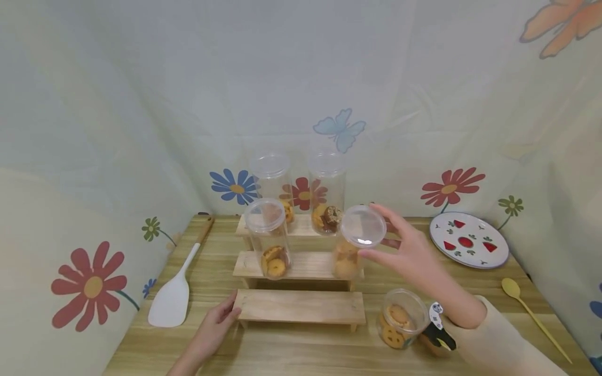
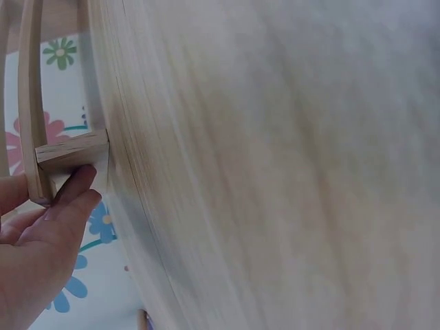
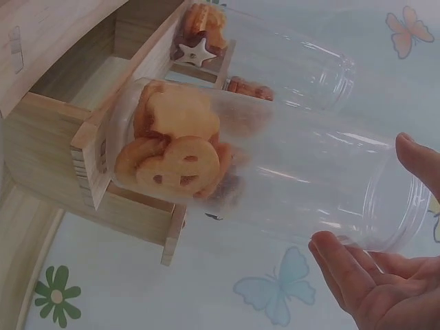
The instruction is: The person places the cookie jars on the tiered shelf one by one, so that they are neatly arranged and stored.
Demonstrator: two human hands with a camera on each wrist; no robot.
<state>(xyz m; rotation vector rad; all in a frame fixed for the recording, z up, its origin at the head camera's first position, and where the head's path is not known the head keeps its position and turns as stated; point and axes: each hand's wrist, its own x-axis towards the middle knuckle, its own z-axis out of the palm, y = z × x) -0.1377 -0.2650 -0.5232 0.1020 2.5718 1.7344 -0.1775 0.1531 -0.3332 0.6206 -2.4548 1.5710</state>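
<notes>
A clear lidded cookie jar (image 1: pixel 347 261) stands at the right end of the middle step of a three-step wooden display stand (image 1: pixel 301 305). My right hand (image 1: pixel 410 250) holds this jar near its lid, thumb and fingers on opposite sides; the right wrist view shows cookies (image 3: pixel 182 144) in its lower part. At the left end of the lowest step, my left hand (image 1: pixel 213 326) grips the stand, with fingertips (image 2: pixel 82 182) against the wood in the left wrist view. Another cookie jar (image 1: pixel 270 237) occupies the middle step's left, and two more are on the top step.
Right of the stand, another jar (image 1: pixel 402 318) with cookies sits on the table, with a dark, partly hidden object (image 1: pixel 439 337) by the right forearm. A white spatula (image 1: pixel 171 297) lies left. A patterned plate (image 1: pixel 442 245) and yellow spoon (image 1: pixel 536 318) are at right.
</notes>
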